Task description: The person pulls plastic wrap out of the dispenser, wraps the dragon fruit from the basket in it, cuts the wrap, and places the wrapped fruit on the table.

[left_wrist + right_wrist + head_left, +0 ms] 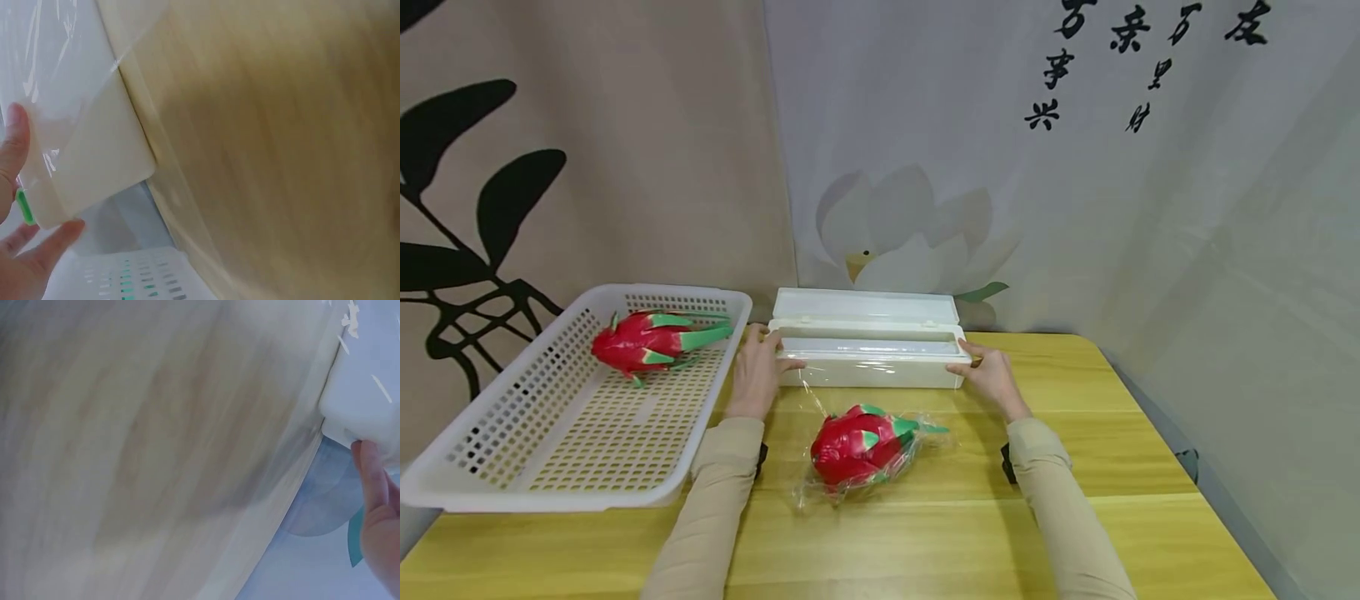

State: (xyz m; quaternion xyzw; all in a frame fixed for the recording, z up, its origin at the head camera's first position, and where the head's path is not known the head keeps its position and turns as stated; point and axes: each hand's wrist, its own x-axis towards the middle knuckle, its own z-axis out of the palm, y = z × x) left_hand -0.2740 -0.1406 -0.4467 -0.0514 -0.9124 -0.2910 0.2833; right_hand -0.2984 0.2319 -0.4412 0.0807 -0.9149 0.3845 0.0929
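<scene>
A white cling film dispenser (868, 375) stands at the back of the table with its lid (865, 307) raised and a roll of film (865, 347) inside. My left hand (756, 371) grips its left end, thumb over the front edge and fingers at the side. At the other end, my right hand (991, 379) holds the right corner between thumb and fingers. Clear film hangs over the dispenser's front, also visible in the left wrist view. Between my forearms a red dragon fruit (857, 446) with green tips lies loosely wrapped in clear film.
A white perforated basket (677, 492) stands on the left, close to my left forearm, with another dragon fruit (643, 342) in it. Behind the wooden table (1120, 500) hangs a printed cloth (895, 125).
</scene>
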